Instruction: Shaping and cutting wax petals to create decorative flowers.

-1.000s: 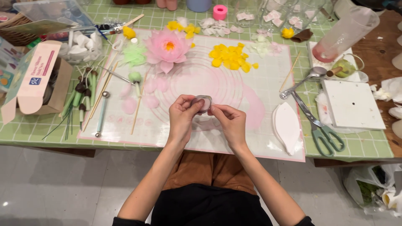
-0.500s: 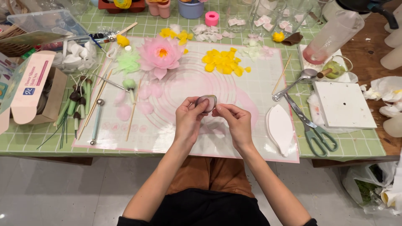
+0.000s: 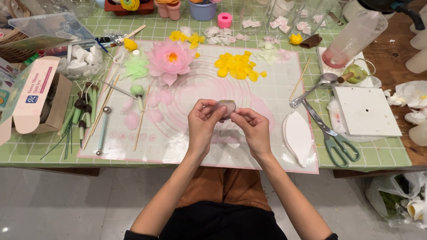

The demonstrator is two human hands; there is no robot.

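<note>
A small pale petal piece (image 3: 224, 108) sits pinched between both hands above the middle of the mat (image 3: 275, 95), its long axis running left to right. The left hand (image 3: 202, 124) and right hand (image 3: 253, 129) close together on it, each equally near; the pink flower (image 3: 170, 60) lies beyond, leftward.

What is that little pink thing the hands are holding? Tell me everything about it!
The small oval piece looks pale pink with a darker grey-brown rim, thin and soft like clay or a mould; which one is unclear. It is held up above the pink-ringed mat, tilted on edge. The left hand pinches its left side and the right hand its right, fingertips covering much of it. Nothing else touches it.
</note>
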